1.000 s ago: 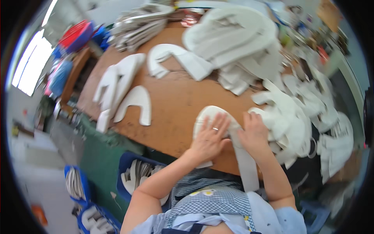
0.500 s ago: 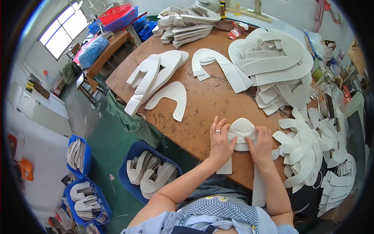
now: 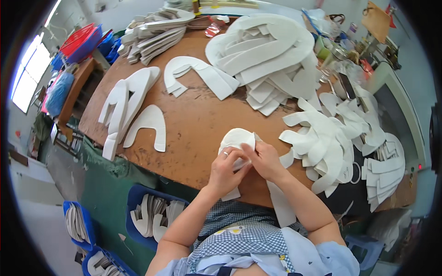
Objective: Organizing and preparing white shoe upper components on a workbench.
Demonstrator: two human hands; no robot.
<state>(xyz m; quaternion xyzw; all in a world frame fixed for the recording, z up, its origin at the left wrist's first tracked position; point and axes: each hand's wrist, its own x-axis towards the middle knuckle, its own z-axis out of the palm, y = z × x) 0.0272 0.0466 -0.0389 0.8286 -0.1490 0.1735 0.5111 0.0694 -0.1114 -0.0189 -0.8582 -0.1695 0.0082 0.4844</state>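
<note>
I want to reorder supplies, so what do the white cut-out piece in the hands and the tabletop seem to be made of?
The white piece looks like soft matte foam or felt-like sheet: it curls under the left hand and right hand without creasing. I cannot tell which. The tabletop looks like brown fibreboard, dull, flat and without visible grain.

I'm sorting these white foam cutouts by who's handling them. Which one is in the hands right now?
The rounded white foam piece at the table's near edge, pinched between left hand and right hand; the other cutouts lie untouched in piles.
</note>
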